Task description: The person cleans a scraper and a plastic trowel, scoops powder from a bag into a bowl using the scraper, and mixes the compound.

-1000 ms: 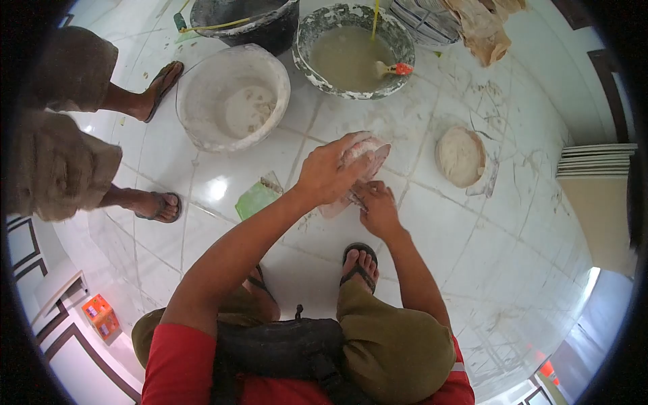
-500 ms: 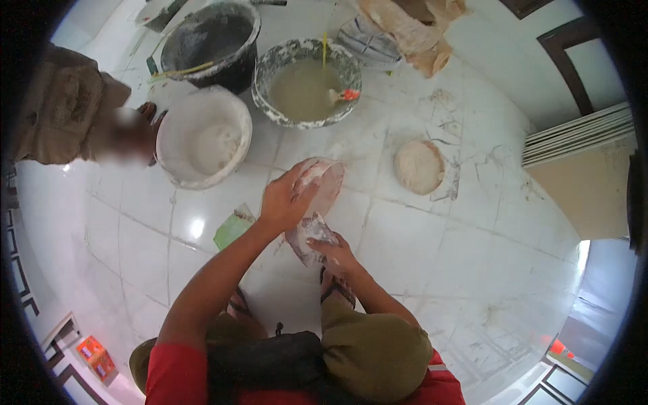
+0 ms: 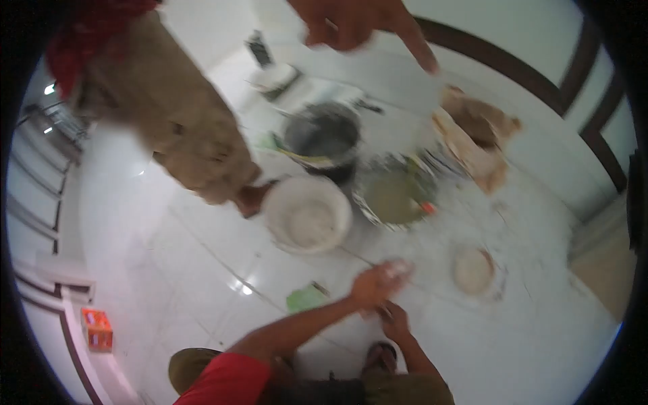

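Note:
Motion blurs this view. My left hand (image 3: 372, 285) is closed on a pale, pinkish see-through piece (image 3: 399, 268) smeared with white; its exact kind is unclear. Just below and to the right, close to the left hand, my right hand (image 3: 395, 321) has its fingers curled. What it holds, if anything, is hidden. A white bucket (image 3: 275, 229) with pale residue inside stands beyond my left forearm. Near that forearm a green flat piece (image 3: 305, 298) lies on the floor. To the right of my hands is a round tub of whitish material (image 3: 472, 271).
A basin of murky liquid (image 3: 395, 199) and a dark bucket (image 3: 320, 135) stand ahead, beside a torn paper sack (image 3: 476, 135). A co-worker's trouser leg (image 3: 182, 128) is at left; a hand (image 3: 354, 23) points in from the top. An orange box (image 3: 97, 329) sits at far left.
The view has tilted up and swung left, so the buckets appear lower and farther right. The co-worker now stands taller in view, and a pointing hand has entered at the top.

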The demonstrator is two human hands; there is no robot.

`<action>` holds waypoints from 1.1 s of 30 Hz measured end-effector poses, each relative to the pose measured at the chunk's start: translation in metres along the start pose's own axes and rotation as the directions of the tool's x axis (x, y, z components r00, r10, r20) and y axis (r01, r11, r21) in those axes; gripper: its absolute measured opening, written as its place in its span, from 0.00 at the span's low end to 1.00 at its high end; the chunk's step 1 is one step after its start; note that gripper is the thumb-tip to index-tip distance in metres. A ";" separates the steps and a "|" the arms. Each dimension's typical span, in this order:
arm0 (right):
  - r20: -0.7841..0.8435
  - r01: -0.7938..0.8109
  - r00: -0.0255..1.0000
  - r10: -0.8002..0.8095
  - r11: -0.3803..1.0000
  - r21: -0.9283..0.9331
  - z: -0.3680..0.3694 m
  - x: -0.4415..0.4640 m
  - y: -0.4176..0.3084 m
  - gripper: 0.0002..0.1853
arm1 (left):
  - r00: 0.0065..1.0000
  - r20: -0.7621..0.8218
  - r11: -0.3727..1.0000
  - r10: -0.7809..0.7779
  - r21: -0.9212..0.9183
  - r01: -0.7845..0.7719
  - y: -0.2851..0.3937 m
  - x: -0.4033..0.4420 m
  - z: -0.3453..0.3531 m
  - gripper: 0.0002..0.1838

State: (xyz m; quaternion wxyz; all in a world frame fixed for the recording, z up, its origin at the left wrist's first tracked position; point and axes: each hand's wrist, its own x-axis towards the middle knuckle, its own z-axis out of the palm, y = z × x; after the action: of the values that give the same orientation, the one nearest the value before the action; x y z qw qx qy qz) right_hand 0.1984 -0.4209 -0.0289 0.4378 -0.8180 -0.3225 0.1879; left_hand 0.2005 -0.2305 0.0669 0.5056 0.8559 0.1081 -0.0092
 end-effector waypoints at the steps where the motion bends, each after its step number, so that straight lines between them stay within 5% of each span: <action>1: 0.040 -0.009 0.999 0.006 0.997 0.083 0.016 -0.002 0.009 0.14 | 0.997 0.003 0.993 -0.074 -0.096 0.074 0.014 0.001 -0.018 0.24; 2: 0.061 -0.124 0.992 0.114 0.972 0.200 0.018 -0.003 -0.008 0.13 | 0.993 -0.100 0.996 0.062 -0.064 -0.069 -0.001 0.001 -0.011 0.22; 4: 0.275 -0.399 0.917 0.290 0.692 0.602 0.022 0.000 -0.013 0.14 | 0.991 -0.135 1.000 -0.001 -0.011 -0.001 -0.010 0.004 -0.001 0.23; 7: 0.356 -0.541 0.836 0.416 0.520 0.661 0.034 -0.008 -0.004 0.18 | 0.975 -0.221 1.000 -0.001 0.014 0.004 -0.022 0.006 0.008 0.28; 9: 0.412 -0.657 0.662 0.626 0.220 0.721 0.050 -0.009 0.011 0.22 | 0.974 -0.222 0.999 0.038 0.030 -0.033 -0.025 0.008 0.010 0.28; 13: 0.450 -0.610 0.570 0.687 -0.014 0.792 0.007 -0.006 -0.045 0.24 | 0.979 -0.197 0.999 0.052 -0.005 -0.054 -0.009 0.004 -0.009 0.28; 16: 0.490 -0.528 0.683 0.542 -0.098 0.843 -0.018 -0.004 -0.044 0.23 | 0.976 -0.212 0.998 0.053 -0.026 -0.060 -0.015 0.001 -0.013 0.28; 18: 0.338 -0.428 0.725 0.601 0.008 0.904 -0.024 -0.005 -0.018 0.34 | 0.973 -0.229 0.999 0.026 -0.032 -0.034 -0.016 -0.003 -0.020 0.29; 19: 0.160 -0.369 0.831 0.532 0.313 0.875 -0.018 -0.010 0.014 0.30 | 0.986 -0.113 0.977 -0.122 0.164 0.140 -0.006 -0.006 -0.031 0.30; 20: 0.084 -0.324 0.878 0.471 0.456 0.829 -0.022 -0.009 0.025 0.28 | 0.959 -0.023 0.891 -0.281 0.365 0.270 0.000 -0.003 -0.038 0.31; 23: -0.032 -0.363 0.907 0.420 0.819 0.445 -0.065 0.020 -0.001 0.18 | 0.965 0.075 0.912 -0.252 0.351 0.211 -0.011 0.008 -0.061 0.32; 27: -0.064 -0.359 0.925 0.374 0.918 0.169 -0.079 0.037 -0.014 0.15 | 0.968 0.087 0.955 -0.236 0.202 0.215 -0.014 0.005 -0.079 0.30; 29: -0.210 -0.039 0.977 0.038 0.999 -0.001 -0.079 0.043 -0.002 0.16 | 0.975 0.097 0.979 -0.201 0.050 0.197 -0.014 0.000 -0.077 0.25; 33: -0.145 0.080 0.984 -0.108 0.979 -0.187 -0.093 0.059 0.002 0.23 | 0.971 0.163 0.985 -0.175 0.015 0.174 -0.033 -0.012 -0.071 0.30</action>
State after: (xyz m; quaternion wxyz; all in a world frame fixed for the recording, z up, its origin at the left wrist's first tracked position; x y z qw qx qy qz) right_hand 0.2962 -0.4359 0.0187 0.3939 -0.8501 -0.3417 0.0732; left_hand 0.1756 -0.1558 0.0744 0.5097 0.8396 0.1410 -0.1240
